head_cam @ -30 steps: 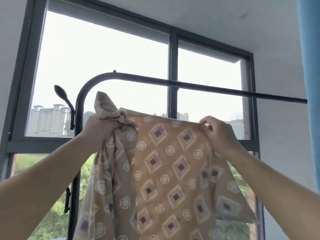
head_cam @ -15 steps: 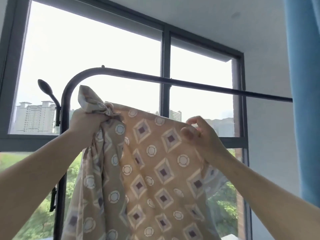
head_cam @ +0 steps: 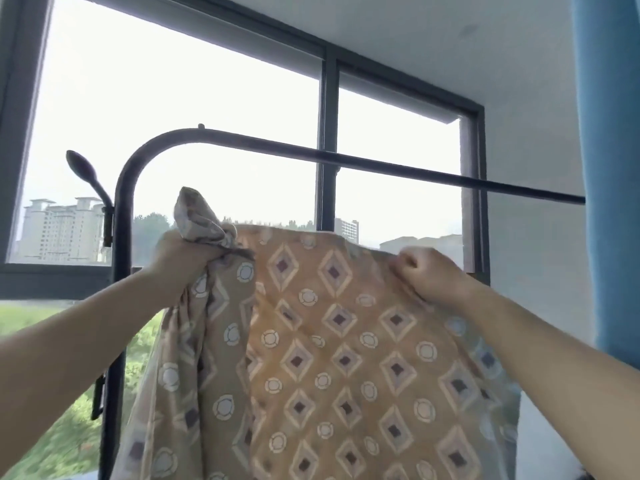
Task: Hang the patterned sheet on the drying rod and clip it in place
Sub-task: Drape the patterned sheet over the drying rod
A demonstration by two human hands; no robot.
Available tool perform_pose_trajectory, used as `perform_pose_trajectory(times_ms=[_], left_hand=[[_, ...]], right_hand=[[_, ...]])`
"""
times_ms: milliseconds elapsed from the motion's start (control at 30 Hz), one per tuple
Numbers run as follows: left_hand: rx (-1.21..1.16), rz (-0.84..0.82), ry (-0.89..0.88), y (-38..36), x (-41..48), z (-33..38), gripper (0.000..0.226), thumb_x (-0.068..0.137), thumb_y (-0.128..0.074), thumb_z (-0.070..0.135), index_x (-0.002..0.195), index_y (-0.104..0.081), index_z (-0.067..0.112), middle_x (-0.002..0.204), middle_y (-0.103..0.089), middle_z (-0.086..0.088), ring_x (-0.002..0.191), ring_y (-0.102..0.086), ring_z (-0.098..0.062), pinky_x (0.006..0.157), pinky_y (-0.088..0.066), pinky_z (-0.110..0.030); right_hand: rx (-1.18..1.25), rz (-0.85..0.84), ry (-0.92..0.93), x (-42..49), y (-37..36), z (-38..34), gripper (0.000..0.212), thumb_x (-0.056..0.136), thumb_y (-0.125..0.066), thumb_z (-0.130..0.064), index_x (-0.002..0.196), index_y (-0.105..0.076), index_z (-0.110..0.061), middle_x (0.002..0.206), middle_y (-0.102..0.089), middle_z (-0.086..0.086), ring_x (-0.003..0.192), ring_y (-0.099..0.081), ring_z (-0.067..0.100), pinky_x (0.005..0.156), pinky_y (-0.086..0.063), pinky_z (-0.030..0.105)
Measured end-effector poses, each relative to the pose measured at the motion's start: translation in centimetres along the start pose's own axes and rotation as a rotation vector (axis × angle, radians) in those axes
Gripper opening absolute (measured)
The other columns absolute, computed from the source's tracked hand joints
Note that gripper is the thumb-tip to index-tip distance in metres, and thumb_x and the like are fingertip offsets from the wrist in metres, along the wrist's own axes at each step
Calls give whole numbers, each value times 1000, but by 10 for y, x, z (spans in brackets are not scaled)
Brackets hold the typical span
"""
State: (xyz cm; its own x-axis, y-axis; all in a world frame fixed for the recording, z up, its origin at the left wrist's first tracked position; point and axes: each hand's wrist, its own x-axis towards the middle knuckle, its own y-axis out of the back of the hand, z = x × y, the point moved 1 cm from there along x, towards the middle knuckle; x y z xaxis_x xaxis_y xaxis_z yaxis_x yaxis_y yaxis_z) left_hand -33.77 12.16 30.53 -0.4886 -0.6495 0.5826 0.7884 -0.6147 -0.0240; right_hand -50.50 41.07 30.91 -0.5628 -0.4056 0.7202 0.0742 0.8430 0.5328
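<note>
The patterned sheet (head_cam: 332,341), tan with diamonds and circles, hangs from both my hands below the drying rod. My left hand (head_cam: 183,258) is clenched on a bunched corner, a tuft sticking up above the fist. My right hand (head_cam: 426,271) grips the top edge further right, so the edge stretches between them. The black drying rod (head_cam: 381,164) runs horizontally above the sheet's top edge and curves down at its left end into an upright post (head_cam: 121,271). The sheet does not touch the rod. No clip is in view.
A large dark-framed window (head_cam: 327,98) stands right behind the rod. A black hook arm (head_cam: 90,178) juts from the post's left side. A blue curtain (head_cam: 609,168) hangs at the right edge, covering the rod's far end. White wall to the right.
My right hand has slid further right along the top edge and closed tighter, pulling the sheet wider. The camera view has shifted slightly; the left hand keeps its grip.
</note>
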Motion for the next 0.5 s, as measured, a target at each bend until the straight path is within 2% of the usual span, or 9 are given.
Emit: perform_pose_trajectory(times_ms=[33, 67, 133, 167, 233, 367, 433, 500], left_hand=[[-22, -88, 21, -10, -13, 1, 9, 72, -74, 2, 74, -65, 4, 67, -67, -9, 69, -65, -26, 60, -56, -29], [-35, -159, 31, -17, -21, 1, 9, 75, -68, -4, 70, -64, 2, 62, -65, -9, 64, -65, -25, 55, -55, -27], [-97, -225, 35, -32, -31, 2, 11, 79, -63, -6, 71, -64, 1, 65, -65, -13, 61, -65, -23, 54, -54, -26], [-125, -250, 25, -37, -33, 4, 8, 80, -63, -4, 74, -64, 1, 73, -65, -17, 63, -65, -23, 56, -55, -26], [-143, -334, 32, -47, -36, 10, 1, 81, -64, 0, 82, -64, 1, 84, -65, -20, 68, -67, -23, 58, -56, -28], [-153, -437, 83, -76, -48, 28, 2, 81, -66, 5, 81, -65, 5, 75, -69, -11, 61, -68, -20, 51, -54, -25], [-159, -462, 89, -84, -50, 34, 4, 82, -66, 4, 79, -64, 7, 73, -67, -10, 58, -67, -19, 49, -53, -23], [-154, -486, 66, -86, -50, 36, 2, 82, -66, 5, 82, -65, 6, 72, -67, -8, 58, -66, -18, 50, -53, -23]], right_hand=[[4, -46, -28, -1, -8, 1, 31, 99, -41, -27, 74, -52, -10, 68, -50, 2, 63, -49, 16, 56, -38, 26], [53, 5, -80, 3, -11, 3, 29, 99, -41, -23, 80, -56, -8, 70, -52, 4, 66, -50, 17, 57, -40, 27], [388, 114, -187, 2, -10, 0, 25, 99, -42, -22, 89, -60, -8, 73, -55, 6, 68, -52, 20, 58, -41, 26], [575, 99, -215, -2, -9, -8, 22, 98, -45, -22, 89, -61, -10, 74, -57, 7, 68, -55, 21, 59, -43, 26], [778, -91, -210, -7, -16, -26, 16, 94, -53, -21, 85, -63, -13, 73, -60, 7, 65, -57, 21, 59, -46, 27], [898, -470, -159, -24, -43, -59, 13, 90, -58, -24, 82, -56, -14, 65, -58, 4, 54, -56, 17, 54, -47, 26], [991, -567, -160, -27, -52, -65, 8, 90, -58, -19, 85, -59, -13, 70, -63, 4, 57, -61, 17, 58, -53, 26], [984, -565, -142, -25, -57, -65, 9, 89, -60, -17, 94, -64, -10, 83, -68, 9, 72, -65, 22, 73, -57, 33]])
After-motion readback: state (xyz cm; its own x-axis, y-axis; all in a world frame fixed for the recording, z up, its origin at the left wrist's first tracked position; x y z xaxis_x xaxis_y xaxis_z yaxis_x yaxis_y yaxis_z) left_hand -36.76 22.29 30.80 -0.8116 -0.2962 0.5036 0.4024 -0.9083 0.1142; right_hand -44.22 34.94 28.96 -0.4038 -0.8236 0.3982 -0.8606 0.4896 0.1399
